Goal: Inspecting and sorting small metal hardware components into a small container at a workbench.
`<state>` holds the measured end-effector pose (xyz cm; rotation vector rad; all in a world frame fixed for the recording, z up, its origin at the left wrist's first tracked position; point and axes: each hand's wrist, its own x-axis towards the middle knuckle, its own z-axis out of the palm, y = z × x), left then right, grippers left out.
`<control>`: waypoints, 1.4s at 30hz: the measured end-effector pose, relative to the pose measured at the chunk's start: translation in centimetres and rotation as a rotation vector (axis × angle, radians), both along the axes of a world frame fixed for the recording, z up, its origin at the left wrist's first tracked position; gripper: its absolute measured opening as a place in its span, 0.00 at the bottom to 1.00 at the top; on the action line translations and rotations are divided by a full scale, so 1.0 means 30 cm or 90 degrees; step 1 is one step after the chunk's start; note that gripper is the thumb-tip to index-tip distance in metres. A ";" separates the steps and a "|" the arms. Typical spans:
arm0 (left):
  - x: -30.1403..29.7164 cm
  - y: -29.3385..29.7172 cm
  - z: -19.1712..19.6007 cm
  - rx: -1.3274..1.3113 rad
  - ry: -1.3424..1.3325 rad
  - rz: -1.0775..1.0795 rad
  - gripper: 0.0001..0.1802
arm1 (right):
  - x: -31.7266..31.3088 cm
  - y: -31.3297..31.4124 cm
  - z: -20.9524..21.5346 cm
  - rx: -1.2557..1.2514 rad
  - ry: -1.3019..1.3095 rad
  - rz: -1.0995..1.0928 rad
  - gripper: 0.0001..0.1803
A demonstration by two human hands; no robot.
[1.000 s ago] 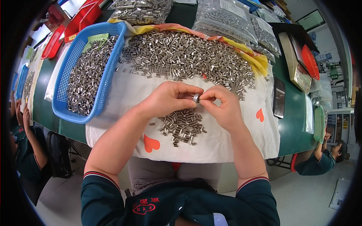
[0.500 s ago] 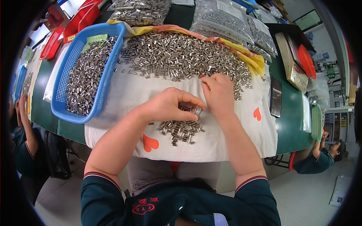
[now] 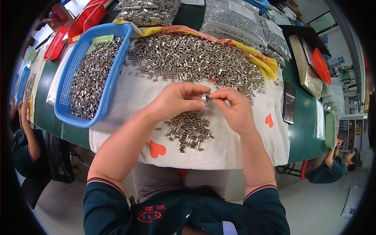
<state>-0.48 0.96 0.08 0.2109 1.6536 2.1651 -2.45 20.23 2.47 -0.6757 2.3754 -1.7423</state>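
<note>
Thick, round, silvery metal ring (image 3: pixel 205 99) is sitting between both hands, above the white cloth, just behind the small pile. Left hand (image 3: pixel 178 101) is gripping it, thumb below, index finger above. Right hand (image 3: pixel 238 109) is reaching in from the other side; thumb and index finger are bending toward each other right beside the ring. Cannot tell whether they are pinching a small piece; tips too small to read.

Small heap of short silvery metal cylinders (image 3: pixel 188 132) is lying in front of the hands, nearer the body. Much larger spread of the same-looking silvery cylinders (image 3: pixel 192 56) is covering the cloth's far part. White cloth with red hearts (image 3: pixel 223 150) is lying under both piles; yellow-and-pink fabric strip (image 3: pixel 268 67) is edging the big one.

Left: blue perforated plastic basket (image 3: pixel 61 88) is holding more cylinders plus a green paper slip (image 3: pixel 102 40). Far side: clear plastic bags of metal parts (image 3: pixel 235 23) are lying behind the strip. Right: dark flat rectangular device (image 3: pixel 289 102) is resting on the green tabletop (image 3: pixel 302 133). Co-workers in dark green shirts are showing at both edges, one at left (image 3: pixel 25 147), one at right (image 3: pixel 331 169).
</note>
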 end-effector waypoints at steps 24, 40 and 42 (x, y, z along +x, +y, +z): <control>0.027 -0.008 0.032 -0.161 0.065 -0.102 0.19 | -0.023 0.037 0.028 0.153 -0.196 0.066 0.09; 0.022 -0.003 0.021 -0.124 0.038 -0.110 0.19 | -0.058 0.079 -0.005 0.482 0.226 -0.059 0.03; 0.020 -0.005 0.020 -0.135 0.051 -0.114 0.19 | -0.059 0.078 -0.008 0.488 0.203 -0.048 0.02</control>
